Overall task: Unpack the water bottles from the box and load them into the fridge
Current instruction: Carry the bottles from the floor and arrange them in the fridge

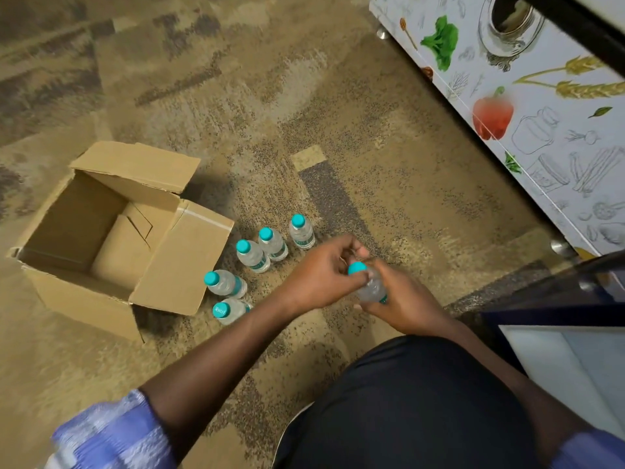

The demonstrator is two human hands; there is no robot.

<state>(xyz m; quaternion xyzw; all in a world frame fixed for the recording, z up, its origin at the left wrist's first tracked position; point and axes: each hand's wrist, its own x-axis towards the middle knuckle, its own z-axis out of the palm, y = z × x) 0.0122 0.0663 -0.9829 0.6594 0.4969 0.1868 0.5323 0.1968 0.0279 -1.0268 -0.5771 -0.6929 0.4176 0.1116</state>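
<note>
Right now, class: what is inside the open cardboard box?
The cardboard box shows only its bare bottom flaps; nothing else is visible inside. Its near wall hides the strip of floor just behind it.

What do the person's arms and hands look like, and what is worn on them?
The left hand and right hand are bare: no gloves. The forearms are uncovered. The left sleeve is blue-violet with a pale pattern; the right sleeve is blue-violet too.

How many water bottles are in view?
6. Farthest bottle, second, third, fourth and nearest bottle sit on the carpet beside the box; the left hand and right hand hold the sixth. The box's near corner could hide more.
</note>
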